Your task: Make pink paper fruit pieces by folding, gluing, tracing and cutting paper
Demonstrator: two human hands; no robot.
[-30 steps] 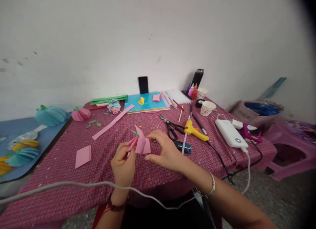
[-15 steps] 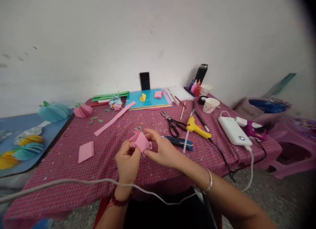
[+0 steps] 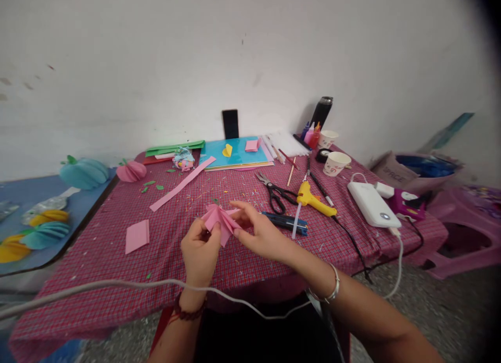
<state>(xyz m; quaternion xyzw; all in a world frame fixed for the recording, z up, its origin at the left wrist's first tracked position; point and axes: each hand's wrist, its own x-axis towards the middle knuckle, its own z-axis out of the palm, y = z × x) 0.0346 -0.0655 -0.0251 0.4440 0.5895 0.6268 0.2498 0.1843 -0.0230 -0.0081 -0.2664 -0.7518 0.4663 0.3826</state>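
Both my hands hold a folded pink paper piece [image 3: 219, 220] with several flaps, just above the red checked tablecloth [image 3: 97, 279]. My left hand [image 3: 200, 253] pinches its lower left side with closed fingers. My right hand [image 3: 259, 234] pinches its right flaps between thumb and forefinger. A small green bit shows at the top of the paper piece. A pink paper rectangle [image 3: 136, 236] lies to the left, and a long pink strip [image 3: 182, 184] lies beyond it.
Black scissors [image 3: 277, 191], a yellow glue gun [image 3: 313, 201], a blue cutter [image 3: 287, 222], a white power bank [image 3: 371, 204], paper cups [image 3: 336, 163], a bottle [image 3: 321, 112] and coloured paper sheets [image 3: 235, 154] sit on the table. Paper fruit shapes [image 3: 84, 171] lie at the left. A white cable [image 3: 117, 285] crosses in front.
The pink paper piece has been turned and lowered between my hands, its flaps now fanned out more. Both hands keep their hold. The camera view shifted slightly.
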